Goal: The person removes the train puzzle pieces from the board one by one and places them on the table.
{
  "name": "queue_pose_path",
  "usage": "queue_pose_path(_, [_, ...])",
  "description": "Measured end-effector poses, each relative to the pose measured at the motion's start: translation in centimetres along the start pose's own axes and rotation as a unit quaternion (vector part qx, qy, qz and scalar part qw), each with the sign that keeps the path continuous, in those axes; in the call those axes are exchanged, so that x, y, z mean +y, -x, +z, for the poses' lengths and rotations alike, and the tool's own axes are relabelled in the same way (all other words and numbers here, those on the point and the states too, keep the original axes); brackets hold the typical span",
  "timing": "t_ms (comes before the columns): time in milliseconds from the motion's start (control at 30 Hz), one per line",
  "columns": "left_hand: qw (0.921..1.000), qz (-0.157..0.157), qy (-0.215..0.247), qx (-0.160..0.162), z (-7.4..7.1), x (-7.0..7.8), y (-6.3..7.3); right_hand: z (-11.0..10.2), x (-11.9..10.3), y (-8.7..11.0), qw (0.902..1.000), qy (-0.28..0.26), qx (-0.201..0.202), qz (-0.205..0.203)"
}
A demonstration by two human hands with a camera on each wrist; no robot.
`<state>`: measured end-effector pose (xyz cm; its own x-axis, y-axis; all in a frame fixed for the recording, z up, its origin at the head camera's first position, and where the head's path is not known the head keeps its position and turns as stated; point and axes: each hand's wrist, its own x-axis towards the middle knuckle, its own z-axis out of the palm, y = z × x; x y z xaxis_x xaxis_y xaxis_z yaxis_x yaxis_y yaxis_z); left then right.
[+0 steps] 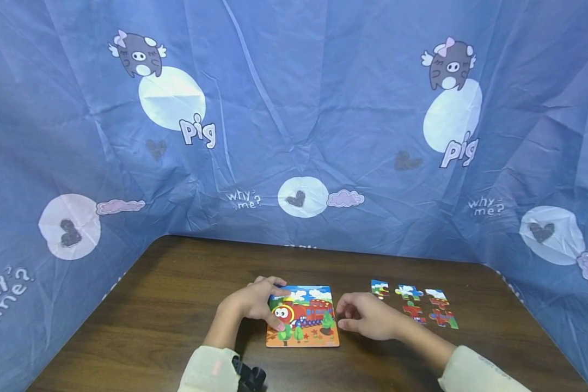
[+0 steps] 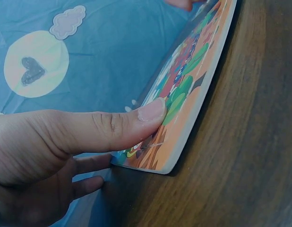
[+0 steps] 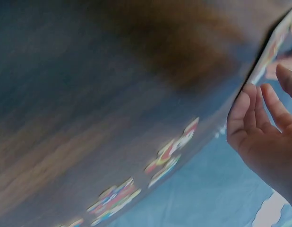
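The board (image 1: pixel 318 311) (its face shows a red train) lies on the bench (image 1: pixel 186 305) between the two hands, which are well apart. The left hand (image 1: pixel 252 300) rests over its left edge, thumb straight on the face. The right hand (image 1: pixel 368 316), fingers loosely bent, is just beside the right edge; contact cannot be told. Puzzle pieces (image 1: pixel 409 292) lie beyond the right forearm (image 1: pixel 423 337).

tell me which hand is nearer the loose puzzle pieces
Right. The right hand is by the train puzzle's right edge, beside the loose puzzle pieces; the left hand grips the puzzle's left edge, farther away.
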<state>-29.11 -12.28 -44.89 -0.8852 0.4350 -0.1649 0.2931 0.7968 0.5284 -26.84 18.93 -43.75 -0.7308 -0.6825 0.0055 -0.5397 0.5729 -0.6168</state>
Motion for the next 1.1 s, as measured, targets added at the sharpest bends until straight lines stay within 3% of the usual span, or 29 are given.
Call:
queue_pose_path(167, [1.0000,0.006,0.001,0.001,0.0,-0.1,0.0,1.3,-0.9,-0.6,0.9991,0.028,0.004,-0.033])
queue_pose_path(467, [1.0000,0.008,0.002,-0.002,-0.1,0.1,0.0,2.1,-1.5,-1.3,0.9984,0.038,-0.001,-0.042])
queue_pose_path(833, [0.9998,-0.016,0.011,0.002,-0.1,0.2,-0.2,2.4,-1.8,-2.6,0.9993,0.032,-0.021,0.004])
queue_pose_path(1100, [0.9998,-0.009,0.018,0.004,0.0,0.3,0.1,2.2,-1.6,-3.3,0.9980,-0.018,-0.051,0.034])
